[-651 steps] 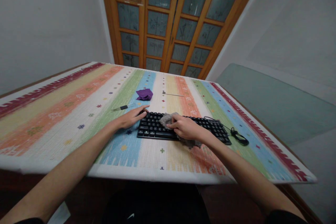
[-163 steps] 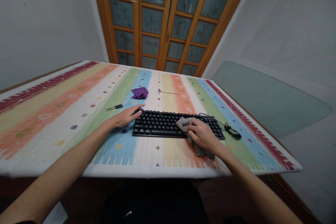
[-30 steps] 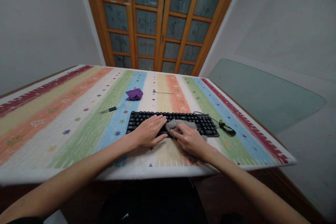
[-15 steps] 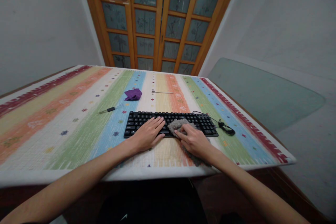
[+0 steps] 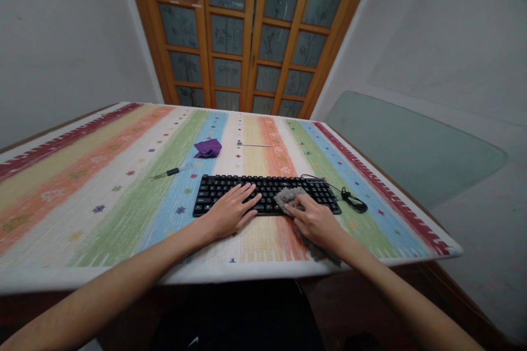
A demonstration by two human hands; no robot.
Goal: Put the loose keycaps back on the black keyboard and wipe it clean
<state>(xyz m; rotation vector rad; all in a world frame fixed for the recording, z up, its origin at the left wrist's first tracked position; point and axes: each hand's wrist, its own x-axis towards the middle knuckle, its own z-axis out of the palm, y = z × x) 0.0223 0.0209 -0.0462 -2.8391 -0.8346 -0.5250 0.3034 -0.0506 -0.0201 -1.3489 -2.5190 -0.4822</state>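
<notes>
A black keyboard (image 5: 269,208) lies on the striped tablecloth near the front edge. My left hand (image 5: 234,209) rests on its left half, fingers stretched out and spread over the keys. Bunched in my right hand (image 5: 315,220) is a grey fluffy cloth (image 5: 289,196), pressed on the keys right of the middle. Part of the cloth trails below my right hand toward the table's front edge. The cloth and my hands hide some of the keys.
A purple cloth (image 5: 208,148) lies crumpled beyond the keyboard. Left of it is a small brush-like tool with a black middle (image 5: 172,171). A thin rod (image 5: 255,145) lies farther back. The keyboard's bundled cable (image 5: 354,202) sits at the right. Wooden glazed doors (image 5: 249,66) stand behind the table.
My right hand has slid a little to the right along the keyboard with the grey cloth. My left hand has stayed on the keys in nearly the same place.
</notes>
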